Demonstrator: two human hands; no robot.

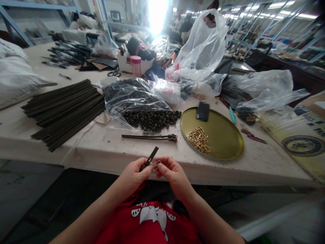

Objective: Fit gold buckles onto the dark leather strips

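Observation:
Just off the table's front edge, my left hand (134, 173) is closed around a dark strap (152, 154), whose end sticks up past the fingers. My right hand (174, 172) meets it, thumb and fingers pinching a small gold buckle (157, 163). The buckle is partly hidden by the fingertips; whether the strap passes through it I cannot tell. Ahead of the hands lie a few thin straps with metal ends (148, 137). To the right, a pile of gold buckles (199, 139) rests on a round gold tray (227, 144).
A stack of dark straps (66, 110) lies on the left. Behind the hands' area, small black loops (152, 119) spill from a clear plastic bag (132, 96). Beyond stands a pink-lidded jar (135, 66). Small scissors (254, 136) lie right of the tray.

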